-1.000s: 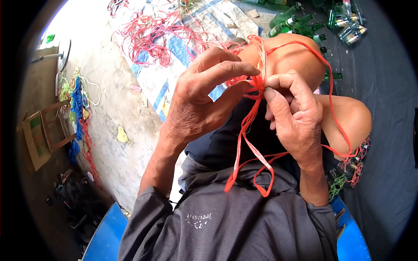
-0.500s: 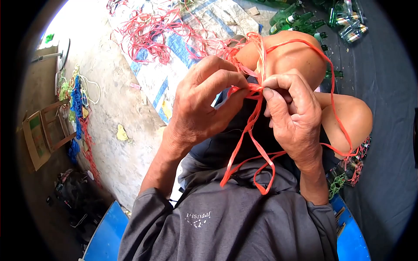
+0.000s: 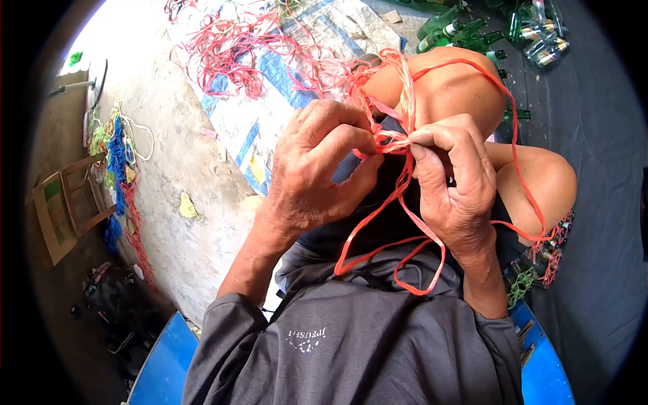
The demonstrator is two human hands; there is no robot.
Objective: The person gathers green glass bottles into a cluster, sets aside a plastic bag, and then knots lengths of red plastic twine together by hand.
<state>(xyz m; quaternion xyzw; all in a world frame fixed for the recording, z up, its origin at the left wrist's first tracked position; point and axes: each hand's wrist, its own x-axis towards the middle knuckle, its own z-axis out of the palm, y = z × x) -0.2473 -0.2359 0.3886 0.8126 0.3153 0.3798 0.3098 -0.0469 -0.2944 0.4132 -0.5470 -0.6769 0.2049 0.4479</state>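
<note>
Pale floor, a striped sheet spread ahead of the fingers, tangled cord heaped on it. Red cord bunched between both hands' fingertips; right hand: thumb and index pinched together on it; left hand: thumb and index curled near together at its other end, grip firmness can't be told. Risks, my judgement: if the right pinch slackens, gathered strands could spread; dangling loops below the fingers could snarl; a shifting knee beyond them could tug the draped strand.

Orange-red cord hangs gathered in loose loops.
</note>
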